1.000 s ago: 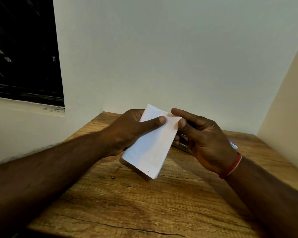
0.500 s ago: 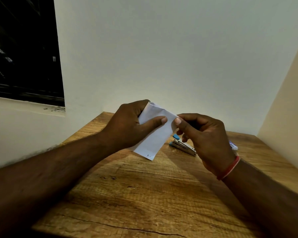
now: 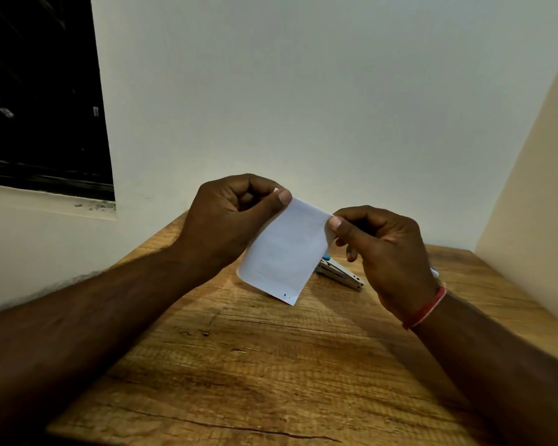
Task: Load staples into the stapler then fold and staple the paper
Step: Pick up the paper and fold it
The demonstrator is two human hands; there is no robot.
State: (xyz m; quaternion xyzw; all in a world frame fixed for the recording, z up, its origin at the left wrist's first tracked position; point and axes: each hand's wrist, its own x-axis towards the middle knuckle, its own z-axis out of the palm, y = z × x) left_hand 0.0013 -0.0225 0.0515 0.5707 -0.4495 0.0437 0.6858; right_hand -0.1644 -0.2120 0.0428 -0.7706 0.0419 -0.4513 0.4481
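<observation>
**Hands, two.** Both are raised over the table [image 3: 239, 365], with the forearms entering from the lower left and lower right.
- Left hand [image 3: 236, 220]: fingers curled in, thumb laid forward, grasping the upper left corner of the paper [image 3: 284, 252].
- Right hand [image 3: 387, 249]: thumb and forefinger pinch the upper right corner. The other fingers are loosely bent beneath.

**Paper, one.** It is white and hangs by its top edge between the two hands, above the table.
- Its long axis runs from upper right to lower left, and the face is turned toward the camera.
- The lowest corner points down at the wood.
- There is one small dark mark near the bottom edge.

**Stapler [image 3: 339, 273], one.** It is silver with a blue part at its left end and lies flat on the table, behind the paper and beside the right hand.
- Its long axis runs left to right, with the right end nearer the camera.
- The paper hides part of it.

**Band [image 3: 426, 309], one.** It is red and sits on the right wrist.

**Window [image 3: 39, 91], one.** It is dark and sits at the upper left.
</observation>
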